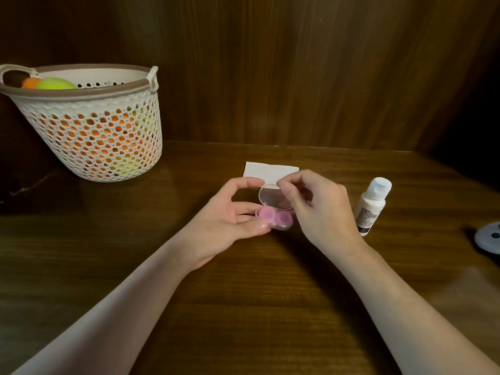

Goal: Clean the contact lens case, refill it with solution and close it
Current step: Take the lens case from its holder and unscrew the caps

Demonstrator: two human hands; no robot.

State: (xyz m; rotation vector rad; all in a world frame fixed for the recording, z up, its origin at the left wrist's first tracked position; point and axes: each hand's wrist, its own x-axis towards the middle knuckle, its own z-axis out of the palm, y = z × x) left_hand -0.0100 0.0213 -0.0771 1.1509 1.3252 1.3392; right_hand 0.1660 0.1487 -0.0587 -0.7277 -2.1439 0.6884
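Now the left hand [227, 220] pinches the pink lens case [276, 219] in its fingers, just above the middle of the tabletop [135, 253]. Right hand [319, 209] fingers pinch its clear lid [273, 196], open.

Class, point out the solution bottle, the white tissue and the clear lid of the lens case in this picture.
solution bottle [371, 205], head view, on its white body above the label.
white tissue [266, 171], head view, on its bare middle behind the hands.
clear lid [272, 197], head view, on the middle of the raised lid.
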